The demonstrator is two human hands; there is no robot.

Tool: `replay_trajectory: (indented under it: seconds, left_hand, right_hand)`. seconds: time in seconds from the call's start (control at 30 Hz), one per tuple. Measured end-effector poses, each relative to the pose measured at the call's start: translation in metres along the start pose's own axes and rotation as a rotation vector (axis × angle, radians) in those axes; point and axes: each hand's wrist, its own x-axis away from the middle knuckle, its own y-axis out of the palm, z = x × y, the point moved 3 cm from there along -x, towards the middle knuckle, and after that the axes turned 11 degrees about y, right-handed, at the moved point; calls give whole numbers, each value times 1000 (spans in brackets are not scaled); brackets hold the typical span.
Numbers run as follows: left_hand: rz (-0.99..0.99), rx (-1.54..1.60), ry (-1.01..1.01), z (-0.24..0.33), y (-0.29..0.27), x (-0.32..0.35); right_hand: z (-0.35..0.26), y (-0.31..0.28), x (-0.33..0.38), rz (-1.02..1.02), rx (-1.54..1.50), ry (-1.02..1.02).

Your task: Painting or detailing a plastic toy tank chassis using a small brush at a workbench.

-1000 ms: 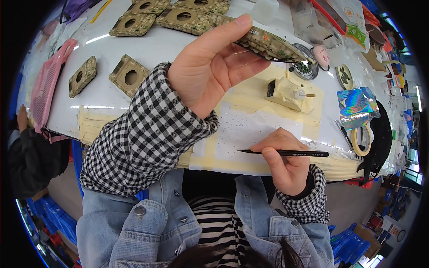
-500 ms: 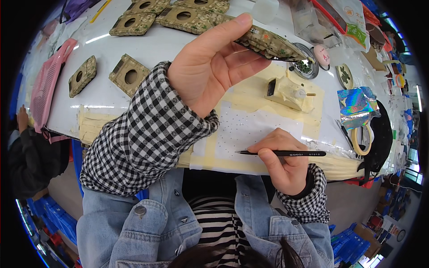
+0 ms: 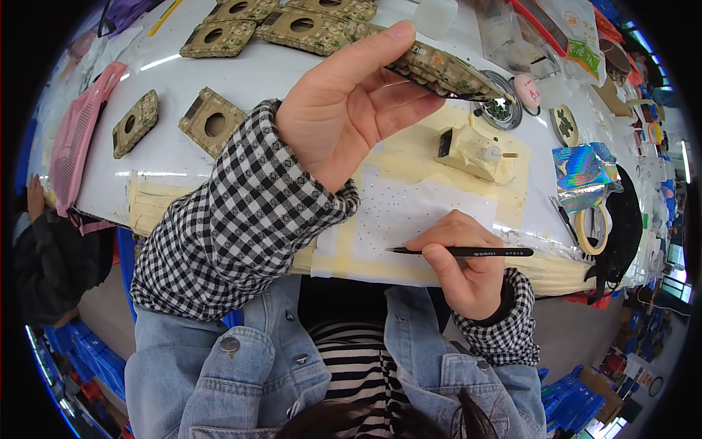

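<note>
On my feed the right hand (image 3: 464,263), at 4 o'clock, pinches one slim black tool (image 3: 475,252), its tip over one white sheet (image 3: 409,227); I cannot tell whether they touch. The sheet carries dark specks, too small for me to count. At 12 o'clock the left hand (image 3: 351,110) grips one camouflage tank hull (image 3: 446,69) between thumb and fingers, raised above the surface (image 3: 168,95). I count six other hulls (image 3: 213,126) lying there: two at 10 o'clock, set apart, and four grouped at 11. One block (image 3: 472,157) covered in cream tape sits at 2 o'clock. Beyond it I make out two round dishes: a metal dish (image 3: 516,115) with loose dark green bits, and a shallow dish (image 3: 575,133) also holding dark green pieces. One translucent cup (image 3: 434,18) stands at 1 o'clock, contents unclear to me. One shiny foil packet (image 3: 583,172) and, just below, one tape roll (image 3: 581,230) lie near 3 o'clock. One pink basket (image 3: 84,139) leans out between 9 and 10; I cannot see inside it.
</note>
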Motion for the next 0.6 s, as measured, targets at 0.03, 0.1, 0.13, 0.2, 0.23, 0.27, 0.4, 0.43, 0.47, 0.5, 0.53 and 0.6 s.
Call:
replay_trajectory:
  seconds: [0.03, 0.1, 0.13, 0.2, 0.23, 0.27, 0.4, 0.43, 0.47, 0.5, 0.53, 0.6]
  left_hand:
    - [-98, 91, -26, -4, -17, -9]
    - [-102, 157, -103, -6, -22, -13]
    - [-8, 132, -150, -3, -15, -9]
    - [-29, 146, -151, -3, -14, -10]
    - [-144, 184, -102, -4, -17, -13]
    - [-151, 190, -96, -5, -20, -12]
    - [-45, 164, -128, -5, -17, -10]
    - [-130, 178, -86, -6, -20, -13]
    - [-148, 161, -57, -6, -22, -13]
    - [-165, 144, -28, -6, -23, -12]
    - [-117, 99, -17, -5, -17, -9]
    - [-20, 8, 9, 0, -1, 0]
  right_hand:
    - [-1, 1, 0, -4, 2, -4]
    - [0, 1, 0, -2, 0, -5]
    - [1, 1, 1, 1, -1, -3]
    - [1, 0, 1, 4, -1, 2]
    - [1, 1, 1, 4, -2, 2]
    - [1, 1, 1, 4, -5, -1]
    - [1, 0, 1, 8, -11, -7]
    - [1, 1, 0, 6, -12, -10]
    - [0, 1, 0, 7, -14, -9]
    - [-1, 1, 0, 7, -16, -9]
    - [0, 1, 1, 11, -17, -5]
    - [1, 1, 1, 17, -26, -1]
